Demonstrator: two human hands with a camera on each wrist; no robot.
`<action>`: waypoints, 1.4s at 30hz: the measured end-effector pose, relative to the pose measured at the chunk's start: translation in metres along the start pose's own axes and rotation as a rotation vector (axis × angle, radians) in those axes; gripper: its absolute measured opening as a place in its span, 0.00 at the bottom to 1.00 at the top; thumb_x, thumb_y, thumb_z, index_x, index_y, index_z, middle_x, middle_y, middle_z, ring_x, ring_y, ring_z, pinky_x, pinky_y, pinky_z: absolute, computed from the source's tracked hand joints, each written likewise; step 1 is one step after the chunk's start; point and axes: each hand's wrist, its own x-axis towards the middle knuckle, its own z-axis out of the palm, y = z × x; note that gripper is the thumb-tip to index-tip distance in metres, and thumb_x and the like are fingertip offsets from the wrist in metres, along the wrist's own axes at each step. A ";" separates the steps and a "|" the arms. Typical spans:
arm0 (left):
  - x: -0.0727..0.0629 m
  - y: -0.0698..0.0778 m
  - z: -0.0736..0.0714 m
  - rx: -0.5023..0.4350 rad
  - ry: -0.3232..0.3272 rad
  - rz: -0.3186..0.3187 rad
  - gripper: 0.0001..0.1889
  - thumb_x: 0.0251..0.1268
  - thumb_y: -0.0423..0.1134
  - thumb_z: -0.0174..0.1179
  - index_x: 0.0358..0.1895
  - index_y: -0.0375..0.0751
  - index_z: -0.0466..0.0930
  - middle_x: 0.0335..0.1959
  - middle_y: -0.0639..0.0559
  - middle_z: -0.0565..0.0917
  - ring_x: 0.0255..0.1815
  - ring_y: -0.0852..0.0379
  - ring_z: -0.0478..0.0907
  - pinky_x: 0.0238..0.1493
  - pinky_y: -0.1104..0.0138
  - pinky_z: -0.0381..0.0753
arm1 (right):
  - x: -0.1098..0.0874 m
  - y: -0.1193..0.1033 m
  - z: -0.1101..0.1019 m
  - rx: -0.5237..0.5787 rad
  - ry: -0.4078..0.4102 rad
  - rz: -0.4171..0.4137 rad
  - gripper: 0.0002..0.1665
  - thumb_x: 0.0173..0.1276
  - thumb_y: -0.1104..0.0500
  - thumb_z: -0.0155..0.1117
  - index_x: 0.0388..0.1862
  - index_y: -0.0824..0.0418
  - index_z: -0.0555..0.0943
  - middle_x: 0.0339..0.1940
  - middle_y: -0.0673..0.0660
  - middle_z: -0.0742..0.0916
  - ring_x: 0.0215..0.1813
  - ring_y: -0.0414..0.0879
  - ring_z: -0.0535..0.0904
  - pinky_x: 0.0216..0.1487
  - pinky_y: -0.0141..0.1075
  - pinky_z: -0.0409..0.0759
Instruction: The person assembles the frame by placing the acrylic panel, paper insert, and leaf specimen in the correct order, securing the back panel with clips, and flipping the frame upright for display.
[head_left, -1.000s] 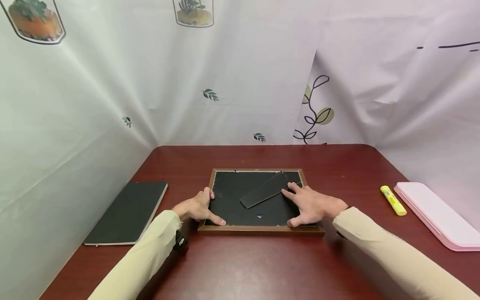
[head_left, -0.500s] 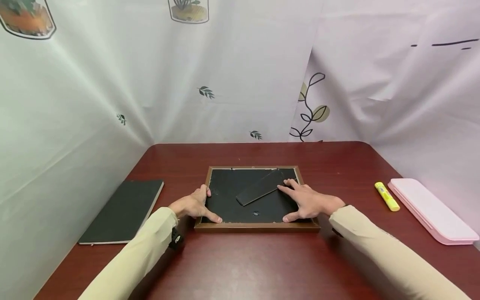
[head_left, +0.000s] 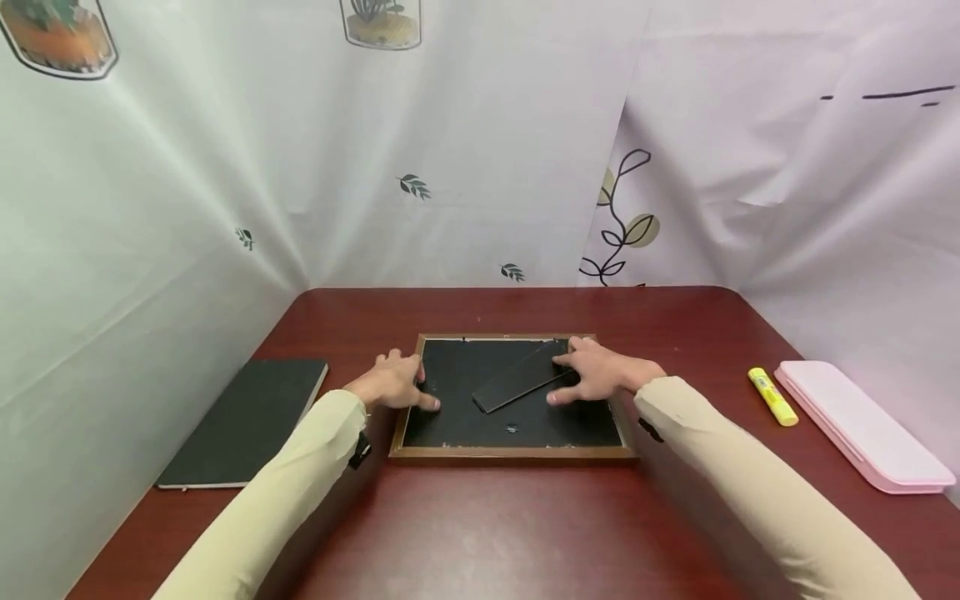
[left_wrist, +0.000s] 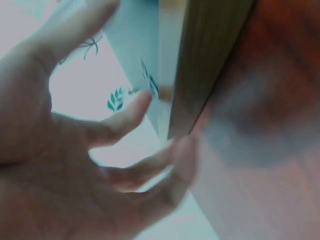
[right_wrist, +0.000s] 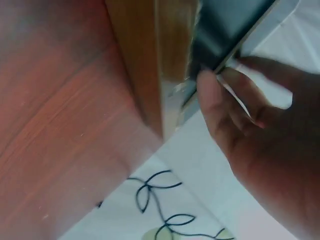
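Observation:
A brown wooden picture frame (head_left: 513,455) lies face down on the table, its black backing (head_left: 457,425) upward. Slanting across the backing is a black easel stand (head_left: 517,379). My left hand (head_left: 393,381) is at the frame's left side, thumb over the backing, fingers spread. In the left wrist view, the fingers (left_wrist: 132,112) are loosely bent beside the wooden edge (left_wrist: 205,60). My right hand (head_left: 600,372) is over the right part of the backing, fingertips at the stand's upper end. In the right wrist view, this hand (right_wrist: 270,145) has relaxed fingers close to the backing.
A black notebook (head_left: 247,421) lies on the left of the red-brown table (head_left: 510,525). To the right are a yellow tube-shaped item (head_left: 773,397) and a pink case (head_left: 862,425). White printed cloth (head_left: 480,150) hangs behind and at both sides.
Both hands have moved away from the frame's near edge toward its far side, and both thumbs have left that edge. The frame and stand keep their place on the table.

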 end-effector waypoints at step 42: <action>0.047 0.026 -0.012 0.202 -0.203 -0.092 0.33 0.82 0.55 0.39 0.83 0.62 0.37 0.85 0.52 0.34 0.85 0.40 0.29 0.77 0.39 0.55 | 0.017 0.003 0.009 -0.010 0.050 0.067 0.39 0.74 0.49 0.62 0.75 0.70 0.65 0.73 0.70 0.71 0.76 0.62 0.66 0.74 0.55 0.66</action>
